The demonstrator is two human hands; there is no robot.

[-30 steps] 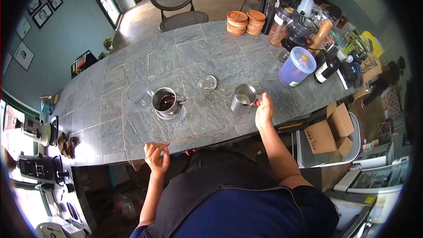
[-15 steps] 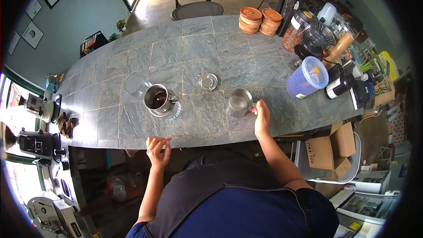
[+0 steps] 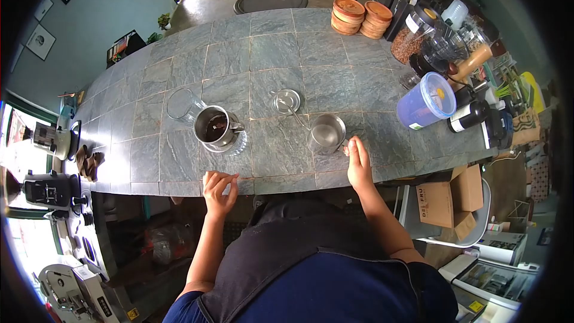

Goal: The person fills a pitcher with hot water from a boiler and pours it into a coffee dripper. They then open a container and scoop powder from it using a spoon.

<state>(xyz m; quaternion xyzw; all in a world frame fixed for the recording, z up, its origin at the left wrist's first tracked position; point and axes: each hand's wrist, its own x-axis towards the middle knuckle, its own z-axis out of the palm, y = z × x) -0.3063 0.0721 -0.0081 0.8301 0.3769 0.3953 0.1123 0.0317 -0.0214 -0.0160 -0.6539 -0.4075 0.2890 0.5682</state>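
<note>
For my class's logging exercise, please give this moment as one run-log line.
right grip: at steel jug, handle side | left grip: empty, by counter edge | steel cup: dark contents, left of jug

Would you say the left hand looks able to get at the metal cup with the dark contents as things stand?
Probably yes: the left hand looks empty at the near edge, and only bare counter seems to separate it from the cup.
</note>
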